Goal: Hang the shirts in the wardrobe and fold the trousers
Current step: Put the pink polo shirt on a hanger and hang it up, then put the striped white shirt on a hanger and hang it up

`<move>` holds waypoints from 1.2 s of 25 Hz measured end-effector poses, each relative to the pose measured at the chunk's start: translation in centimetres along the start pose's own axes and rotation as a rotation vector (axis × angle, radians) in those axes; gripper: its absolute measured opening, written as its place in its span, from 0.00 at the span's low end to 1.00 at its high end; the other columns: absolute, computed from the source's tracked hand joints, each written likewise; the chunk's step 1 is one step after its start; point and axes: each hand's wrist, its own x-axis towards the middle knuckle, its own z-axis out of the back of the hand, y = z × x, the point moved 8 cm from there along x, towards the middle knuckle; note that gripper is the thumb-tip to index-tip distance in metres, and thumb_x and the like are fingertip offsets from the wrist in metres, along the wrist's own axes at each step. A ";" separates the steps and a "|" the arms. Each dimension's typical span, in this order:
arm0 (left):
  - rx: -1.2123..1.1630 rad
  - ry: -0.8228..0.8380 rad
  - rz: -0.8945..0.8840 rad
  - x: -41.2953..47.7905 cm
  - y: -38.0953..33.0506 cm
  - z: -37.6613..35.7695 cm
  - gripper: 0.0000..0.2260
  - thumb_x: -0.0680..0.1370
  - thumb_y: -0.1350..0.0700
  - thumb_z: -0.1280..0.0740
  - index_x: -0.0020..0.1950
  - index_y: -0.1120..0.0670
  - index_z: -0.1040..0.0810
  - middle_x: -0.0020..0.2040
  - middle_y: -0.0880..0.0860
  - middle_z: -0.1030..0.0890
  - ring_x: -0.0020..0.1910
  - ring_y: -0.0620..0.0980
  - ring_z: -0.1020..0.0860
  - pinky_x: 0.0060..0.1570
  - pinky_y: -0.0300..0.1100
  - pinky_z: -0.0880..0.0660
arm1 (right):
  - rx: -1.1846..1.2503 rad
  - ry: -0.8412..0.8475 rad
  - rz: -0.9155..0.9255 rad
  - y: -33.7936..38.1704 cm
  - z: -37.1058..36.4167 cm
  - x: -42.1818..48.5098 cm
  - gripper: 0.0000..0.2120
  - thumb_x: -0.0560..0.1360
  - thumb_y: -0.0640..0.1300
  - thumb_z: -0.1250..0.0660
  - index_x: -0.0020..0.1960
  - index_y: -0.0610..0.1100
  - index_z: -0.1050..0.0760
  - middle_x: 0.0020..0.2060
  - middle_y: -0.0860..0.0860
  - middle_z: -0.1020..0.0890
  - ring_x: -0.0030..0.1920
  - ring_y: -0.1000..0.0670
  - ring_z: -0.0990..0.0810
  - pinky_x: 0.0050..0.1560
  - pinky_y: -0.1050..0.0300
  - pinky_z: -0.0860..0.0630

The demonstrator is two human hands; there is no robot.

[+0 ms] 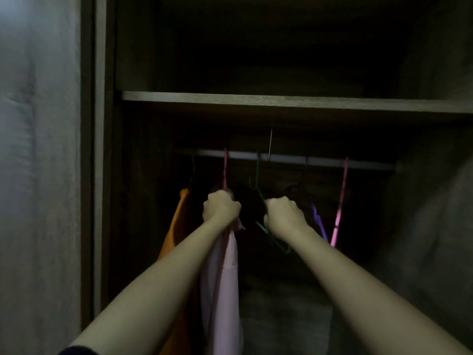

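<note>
Shirts, two, both hanging at the left end of the wardrobe rail. I list what the head camera shows me, left to right.

1. Pale wall: far left, beside the wardrobe frame.
2. Shelf: wooden, spanning the wardrobe just above the rail.
3. Orange shirt: leftmost item on the rail, hung from a thin dark hook. It drops straight down and is partly hidden behind the left forearm.
4. Pink hanger: its hook is over the rail and its neck runs down into the left hand.
5. Pink shirt: on that hanger, just right of the orange shirt, draping below the left hand. I cannot tell whether the two shirts touch.
6. Left hand: fingers curled tight, clamped round the pink shirt's collar at the hanger neck.
7. Green hanger: thin, between the two hands. Its upper part rises to the rail and its lower end shows under the right wrist. I cannot tell whether its hook sits on the rail.
8. Right hand: a closed fist gripping the green hanger.
9. Dark hanger: just above the right hand, too dim for detail.
10. Purple hanger: bare, just right of the right hand.
11. Second pink hanger: bare, hooked on the rail towards its right end, hanging tilted.
</note>
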 end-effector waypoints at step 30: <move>0.551 -0.049 0.146 -29.0 47.0 36.9 0.23 0.75 0.49 0.45 0.65 0.59 0.27 0.60 0.59 0.22 0.58 0.59 0.23 0.55 0.48 0.28 | 0.541 0.244 0.809 46.7 -17.0 -28.7 0.26 0.78 0.51 0.44 0.71 0.37 0.36 0.70 0.41 0.31 0.70 0.44 0.33 0.71 0.55 0.41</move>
